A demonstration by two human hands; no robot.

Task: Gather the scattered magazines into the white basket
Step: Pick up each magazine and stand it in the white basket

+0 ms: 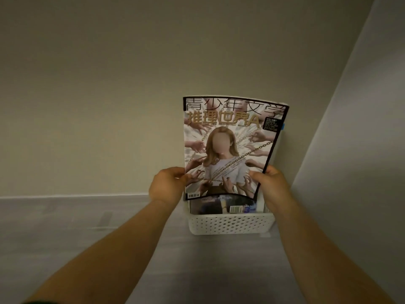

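Dropping-in step, imo: gripping mag (228, 150) upright, left hand (167, 185) & right hand (274, 185) pinching its lower side edges, hovering just above white basket (230, 224) by the wall. Seeing 2nd mag (219, 206) lying inside. Next prob needing straight lowering w/o buckling.

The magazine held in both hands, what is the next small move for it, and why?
Probably lower it straight down. The magazine stands upright, gripped at its lower edges by the left hand and right hand, its bottom edge just over the white basket, where another magazine sits.
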